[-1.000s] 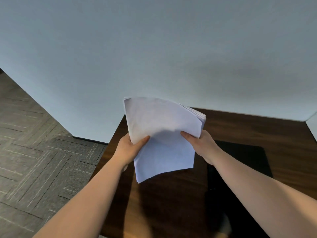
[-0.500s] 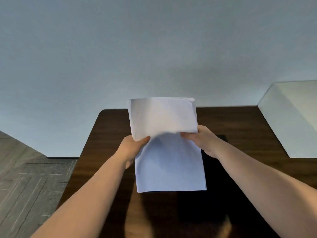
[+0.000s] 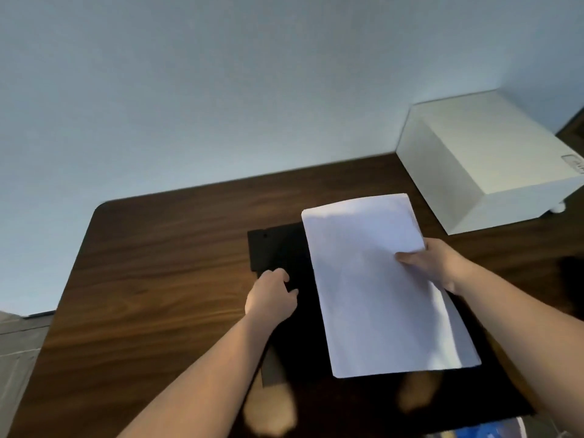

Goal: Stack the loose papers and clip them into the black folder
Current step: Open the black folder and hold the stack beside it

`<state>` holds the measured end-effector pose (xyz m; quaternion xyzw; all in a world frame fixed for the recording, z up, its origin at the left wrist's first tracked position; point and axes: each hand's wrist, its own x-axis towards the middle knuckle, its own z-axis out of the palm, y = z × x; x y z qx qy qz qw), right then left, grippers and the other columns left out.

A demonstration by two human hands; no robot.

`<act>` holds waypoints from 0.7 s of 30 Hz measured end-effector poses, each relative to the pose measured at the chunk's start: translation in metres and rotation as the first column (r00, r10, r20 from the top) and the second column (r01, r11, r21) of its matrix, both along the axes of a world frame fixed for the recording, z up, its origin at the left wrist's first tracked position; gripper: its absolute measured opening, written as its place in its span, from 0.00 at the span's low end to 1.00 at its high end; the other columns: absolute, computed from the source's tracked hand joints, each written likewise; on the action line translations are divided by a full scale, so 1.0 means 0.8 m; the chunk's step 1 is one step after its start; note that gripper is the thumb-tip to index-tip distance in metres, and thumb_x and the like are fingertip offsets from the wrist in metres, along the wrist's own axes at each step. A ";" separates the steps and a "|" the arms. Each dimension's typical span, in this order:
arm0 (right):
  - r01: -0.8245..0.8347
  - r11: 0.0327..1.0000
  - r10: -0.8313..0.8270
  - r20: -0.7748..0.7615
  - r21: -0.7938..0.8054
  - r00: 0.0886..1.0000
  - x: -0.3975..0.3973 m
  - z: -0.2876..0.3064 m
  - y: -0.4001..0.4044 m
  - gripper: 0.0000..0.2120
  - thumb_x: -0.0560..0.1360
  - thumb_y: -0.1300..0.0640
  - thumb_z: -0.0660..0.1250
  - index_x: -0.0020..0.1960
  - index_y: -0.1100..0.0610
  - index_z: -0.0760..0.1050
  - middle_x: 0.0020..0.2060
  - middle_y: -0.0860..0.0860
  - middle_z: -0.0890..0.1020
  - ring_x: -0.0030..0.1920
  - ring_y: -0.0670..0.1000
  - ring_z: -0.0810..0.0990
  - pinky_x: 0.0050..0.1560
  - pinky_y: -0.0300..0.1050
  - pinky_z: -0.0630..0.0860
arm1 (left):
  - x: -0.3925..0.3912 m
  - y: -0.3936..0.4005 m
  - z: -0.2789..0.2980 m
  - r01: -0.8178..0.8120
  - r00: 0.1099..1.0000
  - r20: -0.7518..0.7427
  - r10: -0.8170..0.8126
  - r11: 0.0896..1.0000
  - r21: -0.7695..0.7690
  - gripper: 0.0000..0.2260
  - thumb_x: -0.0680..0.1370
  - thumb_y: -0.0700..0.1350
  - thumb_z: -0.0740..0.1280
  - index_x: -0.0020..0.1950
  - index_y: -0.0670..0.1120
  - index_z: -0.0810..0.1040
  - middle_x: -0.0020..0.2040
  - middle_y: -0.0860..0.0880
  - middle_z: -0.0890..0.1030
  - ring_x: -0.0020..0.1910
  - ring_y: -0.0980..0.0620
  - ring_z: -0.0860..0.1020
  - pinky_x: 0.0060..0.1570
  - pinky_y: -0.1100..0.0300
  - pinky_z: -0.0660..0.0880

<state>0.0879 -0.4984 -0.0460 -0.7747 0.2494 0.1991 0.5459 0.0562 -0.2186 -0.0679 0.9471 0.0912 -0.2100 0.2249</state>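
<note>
The right hand (image 3: 433,263) is pinching the papers (image 3: 382,286) by their right edge, holding them over the black folder (image 3: 303,343), which is lying near the table's (image 3: 164,263) front edge. The left hand (image 3: 271,298) is resting curled on the folder's left part, gripping nothing I can make out. The cover probably needs lifting first; keeping the stack square should help it seat under the clip, which is not showing.

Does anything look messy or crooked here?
A little. The paper stack, held by the right hand, sits tilted against the black folder, and its sheets fan out unevenly along the right edge. Nothing looks torn or spilled.
</note>
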 end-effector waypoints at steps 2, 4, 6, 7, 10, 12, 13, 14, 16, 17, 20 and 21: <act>0.010 1.000 -0.010 -0.022 -0.017 1.000 -0.007 -0.012 -0.021 0.20 0.73 0.62 0.70 0.63 0.65 0.74 0.56 0.59 0.81 0.54 0.61 0.81 0.61 0.58 0.75 | -0.004 -0.007 -0.012 -0.048 0.999 -0.015 0.048 0.999 0.000 0.22 0.77 0.49 0.66 0.70 0.47 0.69 0.68 0.46 0.71 0.66 0.46 0.72 0.59 0.52 0.74; 0.028 0.999 -0.029 -0.033 -0.031 0.999 -0.010 -0.022 -0.038 0.20 0.73 0.62 0.70 0.64 0.64 0.74 0.56 0.59 0.81 0.54 0.61 0.81 0.61 0.57 0.75 | -0.002 -0.007 -0.018 -0.133 0.991 -0.031 0.134 0.991 0.028 0.27 0.77 0.51 0.67 0.74 0.48 0.63 0.72 0.45 0.66 0.71 0.43 0.66 0.63 0.48 0.72; 0.045 0.998 -0.046 -0.041 -0.039 0.998 -0.008 -0.029 -0.048 0.19 0.73 0.63 0.70 0.63 0.65 0.75 0.54 0.59 0.81 0.51 0.61 0.80 0.59 0.55 0.75 | 0.002 0.000 -0.022 -0.283 0.955 -0.069 0.288 0.956 0.078 0.35 0.74 0.54 0.70 0.76 0.48 0.58 0.74 0.43 0.62 0.73 0.40 0.62 0.65 0.46 0.69; 0.047 0.998 -0.049 -0.046 -0.045 0.998 -0.007 -0.032 -0.050 0.19 0.73 0.63 0.69 0.63 0.65 0.75 0.54 0.59 0.81 0.51 0.61 0.80 0.60 0.55 0.75 | 0.003 0.005 -0.024 -0.375 0.919 -0.089 0.384 0.922 0.100 0.38 0.72 0.56 0.71 0.76 0.47 0.57 0.73 0.42 0.63 0.72 0.39 0.62 0.65 0.46 0.68; 0.038 0.998 -0.041 -0.053 -0.052 0.998 0.000 -0.041 -0.045 0.19 0.74 0.61 0.69 0.63 0.65 0.74 0.54 0.57 0.81 0.53 0.61 0.80 0.61 0.56 0.75 | 0.009 0.020 -0.035 -0.548 0.814 -0.137 0.565 0.824 0.141 0.40 0.68 0.58 0.75 0.71 0.40 0.62 0.70 0.41 0.67 0.70 0.39 0.67 0.65 0.46 0.69; 0.023 0.997 -0.027 -0.041 -0.078 0.999 0.005 -0.046 -0.035 0.19 0.74 0.60 0.69 0.63 0.65 0.74 0.52 0.56 0.80 0.51 0.58 0.79 0.56 0.51 0.75 | 0.015 0.027 -0.041 -0.571 0.791 -0.164 0.589 0.808 0.149 0.39 0.67 0.59 0.76 0.67 0.39 0.67 0.67 0.41 0.71 0.66 0.38 0.72 0.63 0.47 0.73; 0.010 0.996 -0.014 -0.038 -0.093 0.999 0.008 -0.048 -0.029 0.19 0.74 0.59 0.69 0.63 0.65 0.74 0.52 0.56 0.80 0.50 0.58 0.78 0.54 0.49 0.75 | 0.017 0.030 -0.043 -0.565 0.791 -0.182 0.584 0.812 0.148 0.37 0.66 0.60 0.76 0.64 0.39 0.70 0.64 0.41 0.74 0.63 0.38 0.75 0.60 0.47 0.75; -0.007 0.994 0.003 -0.037 -0.112 0.999 0.010 -0.048 -0.023 0.20 0.74 0.57 0.69 0.63 0.65 0.74 0.52 0.56 0.80 0.50 0.57 0.78 0.54 0.49 0.75 | 0.019 0.032 -0.043 -0.551 0.797 -0.199 0.570 0.822 0.147 0.34 0.65 0.60 0.77 0.60 0.39 0.74 0.61 0.41 0.77 0.59 0.39 0.77 0.56 0.48 0.78; -0.031 0.990 0.026 -0.034 -0.137 0.999 0.012 -0.050 -0.014 0.21 0.73 0.55 0.70 0.63 0.64 0.75 0.54 0.56 0.81 0.53 0.59 0.80 0.58 0.52 0.77 | 0.021 0.032 -0.045 -0.507 0.818 -0.226 0.528 0.849 0.149 0.28 0.65 0.59 0.77 0.54 0.40 0.78 0.56 0.41 0.80 0.54 0.39 0.80 0.49 0.51 0.79; -0.036 0.990 0.032 -0.034 -0.138 0.999 0.014 -0.050 -0.012 0.21 0.73 0.55 0.70 0.63 0.63 0.75 0.56 0.57 0.81 0.54 0.60 0.80 0.59 0.55 0.77 | 0.021 0.029 -0.046 -0.483 0.831 -0.232 0.506 0.863 0.149 0.26 0.66 0.58 0.76 0.53 0.40 0.79 0.55 0.42 0.81 0.53 0.40 0.80 0.46 0.52 0.78; -0.063 0.987 0.058 -0.036 -0.151 0.998 0.019 -0.050 -0.005 0.20 0.72 0.55 0.71 0.62 0.63 0.76 0.56 0.58 0.82 0.54 0.61 0.81 0.59 0.57 0.77 | 0.022 0.025 -0.048 -0.432 0.866 -0.213 0.452 0.892 0.137 0.20 0.71 0.55 0.72 0.52 0.39 0.80 0.54 0.41 0.81 0.45 0.43 0.80 0.40 0.56 0.74; -0.069 0.984 0.064 -0.035 -0.162 0.997 0.021 -0.050 -0.004 0.20 0.72 0.56 0.70 0.62 0.62 0.76 0.56 0.58 0.82 0.54 0.61 0.81 0.59 0.56 0.77 | 0.022 0.023 -0.049 -0.422 0.877 -0.192 0.441 0.897 0.133 0.19 0.72 0.54 0.71 0.52 0.39 0.80 0.53 0.41 0.82 0.45 0.43 0.80 0.39 0.56 0.73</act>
